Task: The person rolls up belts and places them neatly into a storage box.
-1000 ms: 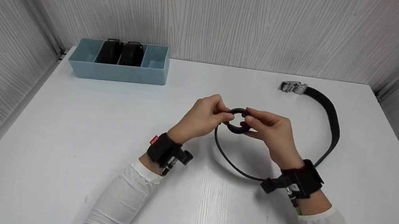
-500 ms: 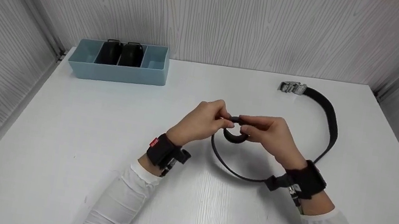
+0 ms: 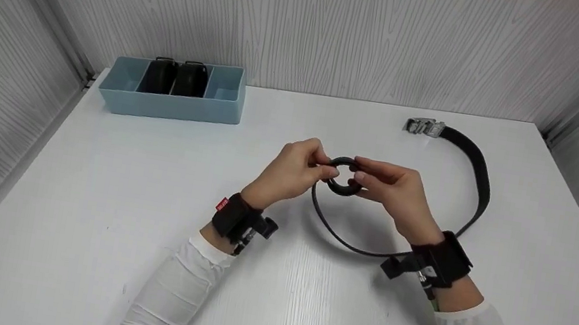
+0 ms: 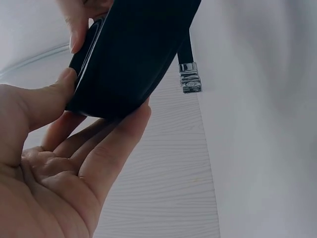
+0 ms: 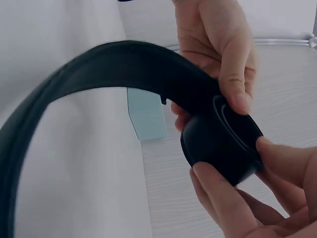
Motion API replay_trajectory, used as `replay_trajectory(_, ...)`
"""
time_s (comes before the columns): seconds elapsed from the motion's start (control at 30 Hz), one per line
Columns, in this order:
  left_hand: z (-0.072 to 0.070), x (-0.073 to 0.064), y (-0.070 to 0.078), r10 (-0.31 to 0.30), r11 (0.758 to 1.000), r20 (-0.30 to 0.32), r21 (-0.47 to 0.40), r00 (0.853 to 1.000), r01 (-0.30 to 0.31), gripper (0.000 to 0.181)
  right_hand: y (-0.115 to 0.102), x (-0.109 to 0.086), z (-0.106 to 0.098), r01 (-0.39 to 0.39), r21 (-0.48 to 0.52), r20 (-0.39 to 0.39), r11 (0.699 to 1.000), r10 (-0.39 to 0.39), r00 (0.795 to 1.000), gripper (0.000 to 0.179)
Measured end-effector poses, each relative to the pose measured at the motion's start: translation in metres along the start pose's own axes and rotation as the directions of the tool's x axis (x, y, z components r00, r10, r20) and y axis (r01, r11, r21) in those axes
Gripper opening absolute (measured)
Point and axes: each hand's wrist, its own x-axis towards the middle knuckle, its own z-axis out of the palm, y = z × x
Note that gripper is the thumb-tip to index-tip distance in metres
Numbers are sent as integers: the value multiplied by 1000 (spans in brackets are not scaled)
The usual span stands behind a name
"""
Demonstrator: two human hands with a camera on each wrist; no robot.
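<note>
A black belt [image 3: 482, 175] has one end wound into a small coil [image 3: 343, 190] between my two hands. My left hand [image 3: 288, 173] pinches the coil's left side between thumb and fingers; my right hand [image 3: 397, 196] pinches its right side. In the right wrist view the strap [image 5: 133, 64] runs off the coil in a wide arc, both thumbs at the coil's edge. The left wrist view shows the coil's broad outer face [image 4: 133, 59] close up. From the coil the strap loops toward me, passes behind my right wrist, and ends in a silver buckle [image 3: 424, 127] on the table.
At the back left of the white table [image 3: 86, 200] stands a blue divided box [image 3: 176, 108]. Two black rolled belts [image 3: 175, 77] sit in its middle compartments. Pale wood-grain panels [image 3: 311, 26] rise behind and on both sides.
The coil dipped toward me and tilted half a second ago, then came back up with both hands. It now faces upward as a ring again. The buckle end has stayed in place.
</note>
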Motion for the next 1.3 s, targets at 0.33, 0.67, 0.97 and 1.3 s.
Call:
replay_trajectory(0.33, 0, -1, 1, 21, 998, 79, 63, 997, -26, 17, -6, -1, -4, -5, -187, 131, 982, 30, 991, 34)
replay_trajectory(0.67, 3, 1, -1, -15, 998, -55, -58, 998, 12, 21, -1, -1, 2, 1, 58, -34, 998, 1, 999, 42)
replay_trajectory(0.97, -3, -1, 5, 33, 999, 6, 0, 999, -33, 16, -4, -1, -1, 7, -47, 65, 999, -4, 998, 39)
replay_trajectory(1.3, -1, -1, 5, -8, 1000, 15, -10, 1000, 9, 20, -8, -4, 1, 14, -85, 57, 996, -9, 998, 37)
